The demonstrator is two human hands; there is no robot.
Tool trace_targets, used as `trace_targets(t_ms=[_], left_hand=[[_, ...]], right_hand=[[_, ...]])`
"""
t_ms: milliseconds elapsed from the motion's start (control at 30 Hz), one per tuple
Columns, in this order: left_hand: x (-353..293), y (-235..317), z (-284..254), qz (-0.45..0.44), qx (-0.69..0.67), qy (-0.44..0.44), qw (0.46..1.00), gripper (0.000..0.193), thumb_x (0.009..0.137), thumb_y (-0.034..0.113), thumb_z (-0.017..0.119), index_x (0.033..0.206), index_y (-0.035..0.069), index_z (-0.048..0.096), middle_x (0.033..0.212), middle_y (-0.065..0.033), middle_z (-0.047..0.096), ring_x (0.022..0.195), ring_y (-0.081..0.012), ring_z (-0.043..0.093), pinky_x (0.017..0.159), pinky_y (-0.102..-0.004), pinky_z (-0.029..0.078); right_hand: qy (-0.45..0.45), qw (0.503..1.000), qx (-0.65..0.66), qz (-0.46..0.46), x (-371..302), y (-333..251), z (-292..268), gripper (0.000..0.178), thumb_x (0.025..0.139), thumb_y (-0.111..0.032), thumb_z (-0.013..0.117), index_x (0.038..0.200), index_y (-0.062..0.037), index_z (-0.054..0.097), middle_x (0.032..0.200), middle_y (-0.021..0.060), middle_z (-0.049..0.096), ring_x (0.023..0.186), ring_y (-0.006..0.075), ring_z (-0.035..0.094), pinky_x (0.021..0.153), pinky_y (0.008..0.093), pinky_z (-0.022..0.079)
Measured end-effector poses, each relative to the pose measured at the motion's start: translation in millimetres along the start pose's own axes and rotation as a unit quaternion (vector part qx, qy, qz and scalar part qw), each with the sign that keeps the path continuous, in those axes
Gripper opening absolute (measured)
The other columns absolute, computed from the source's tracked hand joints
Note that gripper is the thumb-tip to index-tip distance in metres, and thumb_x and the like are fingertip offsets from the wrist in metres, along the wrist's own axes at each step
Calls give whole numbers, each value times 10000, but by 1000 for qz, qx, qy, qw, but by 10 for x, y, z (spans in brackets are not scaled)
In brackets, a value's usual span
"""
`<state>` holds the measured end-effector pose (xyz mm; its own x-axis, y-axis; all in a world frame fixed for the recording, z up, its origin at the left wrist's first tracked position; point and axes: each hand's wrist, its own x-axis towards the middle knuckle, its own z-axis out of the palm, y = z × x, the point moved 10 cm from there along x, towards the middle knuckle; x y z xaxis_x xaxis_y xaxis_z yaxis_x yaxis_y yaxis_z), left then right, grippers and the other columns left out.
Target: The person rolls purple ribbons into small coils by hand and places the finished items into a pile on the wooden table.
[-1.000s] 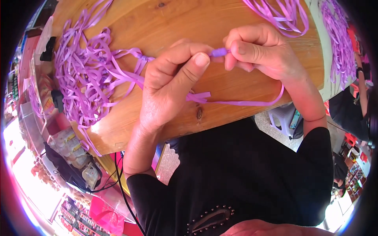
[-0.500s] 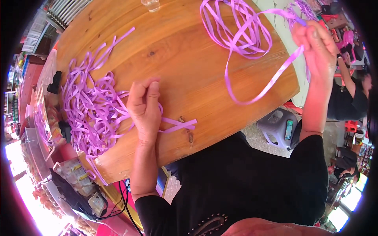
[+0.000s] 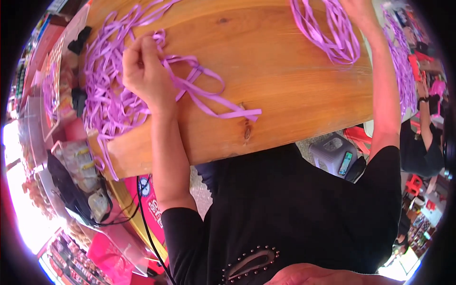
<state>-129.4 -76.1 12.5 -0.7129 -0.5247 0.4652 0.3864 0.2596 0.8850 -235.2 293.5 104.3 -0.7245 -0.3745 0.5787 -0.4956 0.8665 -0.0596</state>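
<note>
A tangled heap of purple ribbon (image 3: pixel 107 78) covers the left side of the wooden table. My left hand (image 3: pixel 149 71) is over the heap's right edge, fingers curled in a pinch, with a loop of ribbon at the fingertips. Loose ribbon ends (image 3: pixel 228 114) trail from beneath it to the right. A looped coil of purple ribbon (image 3: pixel 332 33) lies at the far right. My right hand (image 3: pixel 358 10) is beside that coil at the upper edge of the view, where its fingers are cut off; what it holds is hidden.
The wooden table (image 3: pixel 285 104) ends just in front of my body. Beyond its right side, more purple ribbon (image 3: pixel 400 66) lies on a pale surface. A grey stool (image 3: pixel 327 152) with a phone (image 3: pixel 346 163) stands below. Black cables (image 3: pixel 140 199) hang at left. Another person (image 3: pixel 420 147) is at right.
My left hand has moved up and left to the ribbon heap. My right hand has gone up to the view's upper edge; the ribbon strand hanging from it no longer shows. The view has shifted.
</note>
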Motion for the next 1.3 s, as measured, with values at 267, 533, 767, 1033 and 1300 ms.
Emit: trace_targets(t_ms=[267, 533, 767, 1033, 1300], left_hand=[[153, -211, -378, -38, -147, 87, 985, 117, 878, 47, 572, 875, -44, 646, 658, -22, 584, 497, -52, 468, 456, -170, 358], [174, -188, -288, -39, -140, 62, 987, 119, 871, 56, 586, 904, -41, 647, 635, -16, 561, 532, -74, 489, 501, -193, 395], [87, 3, -96, -27, -104, -36, 994, 65, 864, 51, 606, 854, -2, 642, 635, 21, 531, 546, -43, 455, 472, -207, 366], [-129, 336, 68, 117, 33, -51, 991, 36, 804, 21, 616, 833, 9, 633, 712, -120, 557, 631, -244, 541, 582, -318, 436], [-232, 330, 421, 102, -20, -235, 966, 158, 819, 127, 663, 922, 8, 659, 764, -84, 573, 697, -175, 551, 640, -289, 451]], right_hand=[[-120, 920, 301, -220, -678, -1998, 657, 139, 800, -140, 665, 892, -37, 648, 849, 79, 616, 773, 234, 583, 690, 336, 454], [-152, 934, 283, -158, -495, -2354, 1118, 189, 767, -174, 692, 787, -8, 602, 756, 113, 570, 716, 289, 551, 659, 379, 448], [-147, 924, 335, -111, -513, -2315, 1020, 153, 770, -130, 662, 781, -5, 574, 758, 118, 583, 736, 292, 580, 658, 391, 455], [-128, 962, 212, -115, -502, -2549, 944, 127, 782, -132, 658, 850, -29, 628, 784, 135, 606, 720, 307, 605, 663, 396, 483], [-140, 920, 366, 1, -401, -2259, 908, 177, 828, -156, 626, 948, -27, 635, 829, 120, 651, 755, 218, 624, 694, 350, 487]])
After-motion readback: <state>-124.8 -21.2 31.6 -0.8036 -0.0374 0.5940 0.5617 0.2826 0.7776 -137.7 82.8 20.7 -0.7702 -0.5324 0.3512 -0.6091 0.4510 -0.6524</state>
